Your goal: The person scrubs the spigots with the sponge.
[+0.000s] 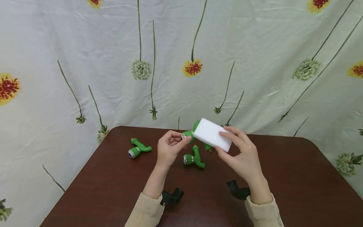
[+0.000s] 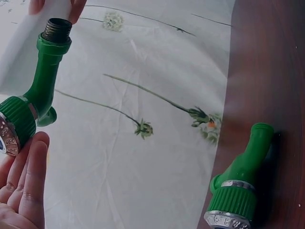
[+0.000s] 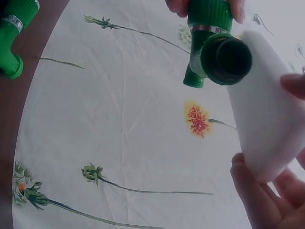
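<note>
My left hand (image 1: 168, 150) pinches a green tap (image 1: 187, 136) by its ribbed knob, raised above the far part of the table. In the left wrist view, the tap's dark threaded end (image 2: 58, 29) points up. A white block-shaped sponge (image 1: 210, 133) is gripped in my right hand (image 1: 243, 152), thumb on one side and fingers on the other. It sits tilted against the tap and hides part of its body in the head view. The right wrist view has the sponge's long face (image 3: 267, 105) right beside the tap's round opening (image 3: 228, 59).
Two more green taps lie on the dark brown table (image 1: 113, 189): one tap (image 1: 139, 148) left of my left hand, another tap (image 1: 195, 157) between my forearms. A flower-printed white cloth (image 1: 170, 37) hangs behind the table. Black wrist mounts (image 1: 173, 196) sit at both cuffs.
</note>
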Available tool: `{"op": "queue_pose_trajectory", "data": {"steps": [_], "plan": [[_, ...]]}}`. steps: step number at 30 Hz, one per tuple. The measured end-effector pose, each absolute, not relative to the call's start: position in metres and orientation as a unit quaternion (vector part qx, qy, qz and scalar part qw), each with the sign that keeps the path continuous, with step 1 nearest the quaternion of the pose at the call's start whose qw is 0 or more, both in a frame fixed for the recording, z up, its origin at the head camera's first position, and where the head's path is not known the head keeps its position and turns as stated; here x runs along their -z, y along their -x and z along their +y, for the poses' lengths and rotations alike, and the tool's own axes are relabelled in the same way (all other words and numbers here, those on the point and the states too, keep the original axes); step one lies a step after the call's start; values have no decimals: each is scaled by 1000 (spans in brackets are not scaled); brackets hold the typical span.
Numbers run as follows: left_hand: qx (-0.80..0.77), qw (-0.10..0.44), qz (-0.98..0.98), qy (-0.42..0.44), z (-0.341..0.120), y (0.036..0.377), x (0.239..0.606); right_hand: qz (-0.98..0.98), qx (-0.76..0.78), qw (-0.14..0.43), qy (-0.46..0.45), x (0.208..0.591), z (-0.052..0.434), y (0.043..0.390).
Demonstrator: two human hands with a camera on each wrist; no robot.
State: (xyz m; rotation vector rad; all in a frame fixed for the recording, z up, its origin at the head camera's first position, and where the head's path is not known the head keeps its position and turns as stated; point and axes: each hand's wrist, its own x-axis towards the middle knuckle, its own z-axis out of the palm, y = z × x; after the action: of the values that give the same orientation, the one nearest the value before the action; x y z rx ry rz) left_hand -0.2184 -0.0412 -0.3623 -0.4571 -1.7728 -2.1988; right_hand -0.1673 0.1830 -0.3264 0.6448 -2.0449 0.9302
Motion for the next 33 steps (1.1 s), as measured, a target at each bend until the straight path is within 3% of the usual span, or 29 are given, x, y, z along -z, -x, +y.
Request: {"op": "queue_pose_trajectory", "data": {"steps": [5, 13, 19, 27, 33], "plan": [[754, 142, -622, 154, -40, 217, 361, -814, -339, 379, -282, 328, 182, 169], [746, 162, -629, 150, -40, 218, 364, -827, -315, 423, -196, 328, 186, 169], [754, 174, -616, 146, -42, 221, 365, -822, -351, 373, -250, 328, 188, 170], [769, 173, -596, 150, -44, 220, 362, -837, -332, 410, -142, 330, 192, 173], [778, 160, -582, 173, -42, 218, 361, -819, -368, 409, -164, 334, 183, 174]]}}
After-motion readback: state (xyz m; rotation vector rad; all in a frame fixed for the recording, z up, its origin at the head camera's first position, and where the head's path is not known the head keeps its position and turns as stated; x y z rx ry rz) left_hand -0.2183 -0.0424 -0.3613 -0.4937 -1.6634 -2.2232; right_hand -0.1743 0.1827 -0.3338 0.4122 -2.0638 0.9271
